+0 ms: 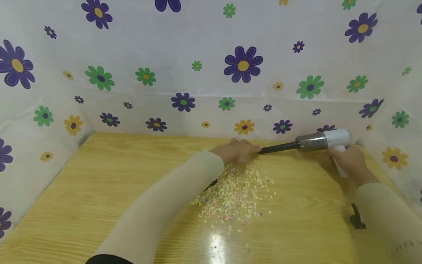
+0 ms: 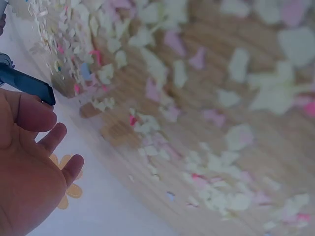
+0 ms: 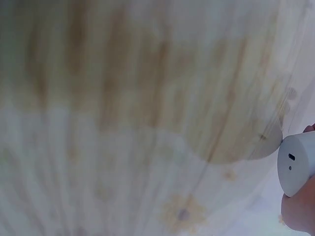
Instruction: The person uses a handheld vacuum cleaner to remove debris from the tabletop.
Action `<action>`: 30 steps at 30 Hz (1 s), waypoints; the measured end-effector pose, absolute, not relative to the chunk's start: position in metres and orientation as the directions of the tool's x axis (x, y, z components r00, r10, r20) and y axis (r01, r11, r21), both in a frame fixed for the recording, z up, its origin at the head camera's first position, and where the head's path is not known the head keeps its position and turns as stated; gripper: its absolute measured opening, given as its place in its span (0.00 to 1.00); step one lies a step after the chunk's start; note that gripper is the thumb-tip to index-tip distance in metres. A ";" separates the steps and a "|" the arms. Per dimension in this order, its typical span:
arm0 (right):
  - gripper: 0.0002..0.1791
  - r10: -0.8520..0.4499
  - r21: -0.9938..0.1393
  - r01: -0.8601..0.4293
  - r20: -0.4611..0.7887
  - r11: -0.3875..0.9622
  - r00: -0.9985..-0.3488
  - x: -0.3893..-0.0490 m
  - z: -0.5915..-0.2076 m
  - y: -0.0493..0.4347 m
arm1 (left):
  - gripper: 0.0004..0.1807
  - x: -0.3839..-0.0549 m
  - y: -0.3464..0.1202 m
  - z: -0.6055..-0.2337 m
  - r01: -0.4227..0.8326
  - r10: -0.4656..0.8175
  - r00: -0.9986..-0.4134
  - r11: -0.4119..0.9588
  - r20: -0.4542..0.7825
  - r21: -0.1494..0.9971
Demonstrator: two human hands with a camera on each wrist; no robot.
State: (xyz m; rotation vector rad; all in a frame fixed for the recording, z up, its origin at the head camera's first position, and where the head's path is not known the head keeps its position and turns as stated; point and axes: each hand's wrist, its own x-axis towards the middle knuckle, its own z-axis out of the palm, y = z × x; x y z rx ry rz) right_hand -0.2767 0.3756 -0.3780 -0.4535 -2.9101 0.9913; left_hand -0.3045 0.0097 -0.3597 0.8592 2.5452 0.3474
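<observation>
Right hand grips a handheld vacuum, grasp of left hand unclear, scraps on worktop apparently awaiting collection

Paper scraps on the table, handheld vacuum behind them to the right, hanging cloth behind

A white handheld vacuum with a smoky clear barrel and black nozzle was held almost level near the far right corner of the tabletop, nozzle leftward. Mostly pale-yellow scraps, flecked with pink and blue, were strewn toward the far edge.
</observation>
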 end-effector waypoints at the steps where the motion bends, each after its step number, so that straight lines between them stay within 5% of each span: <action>1: 0.31 0.284 -0.598 0.266 -0.066 0.756 -0.957 -0.276 -0.379 0.375 | 0.28 -0.304 0.009 -0.360 0.515 0.622 -0.716 0.777 -0.316 0.361; 30: 0.22 0.167 -0.561 0.126 0.021 0.818 -0.986 -0.283 -0.384 0.380 | 0.37 -0.300 0.011 -0.356 0.646 0.661 -0.659 0.742 -0.360 0.180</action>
